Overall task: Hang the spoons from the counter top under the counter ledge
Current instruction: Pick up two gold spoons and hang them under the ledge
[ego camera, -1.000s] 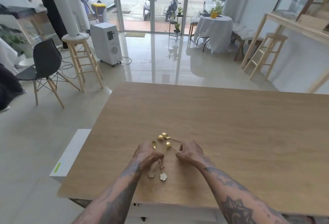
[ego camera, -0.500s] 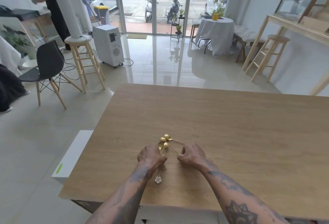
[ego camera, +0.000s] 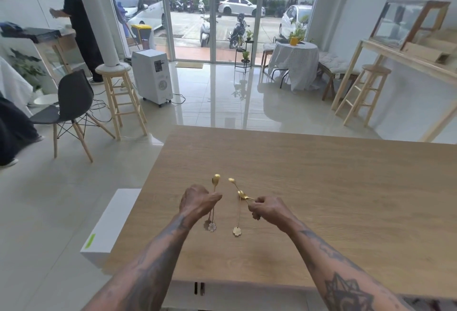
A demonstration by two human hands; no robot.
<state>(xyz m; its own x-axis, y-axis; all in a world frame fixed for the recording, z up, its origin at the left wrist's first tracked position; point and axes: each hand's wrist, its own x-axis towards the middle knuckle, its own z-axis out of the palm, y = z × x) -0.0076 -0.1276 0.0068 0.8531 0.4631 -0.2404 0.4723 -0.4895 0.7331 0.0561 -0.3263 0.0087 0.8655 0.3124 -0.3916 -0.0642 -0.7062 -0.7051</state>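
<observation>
Spoons: you held gold long-handled spoons with flower-shaped ends; I could count two flower ends below your left hand (ego camera: pixel 197 202) and one on the long spoon by your right, plus a second bowl at your right fingers, so about four, though overlap made the count unsure.
Left hand: it was clenched around the left spoons (ego camera: pixel 214 201), bowl (ego camera: pixel 216 179) pointing away from you, flower ends (ego camera: pixel 210 226) hanging just over the wood.
Right hand: your right hand (ego camera: pixel 268 208) was closed on the right spoons (ego camera: pixel 239 208); one long handle ran down to a flower end (ego camera: pixel 237 231) close to the surface, a shorter one stuck out toward the left.
Hands: two, apart, with a gap of bare wood between them.
Counter top: the wooden counter top (ego camera: pixel 321 187) had nothing else on it; wide free wood lay ahead and to your right.
Edges: the left edge ran close beside your left forearm, the near edge lay under both forearms, with a white ledge face (ego camera: pixel 235 293) below it.
Floor side: a white box (ego camera: pixel 111 221) sat against the counter's left side.
Change: a second earlier the spoons lay bunched on the wood under both hands; since then you had split them into two groups, raised them and drawn your hands apart.
</observation>
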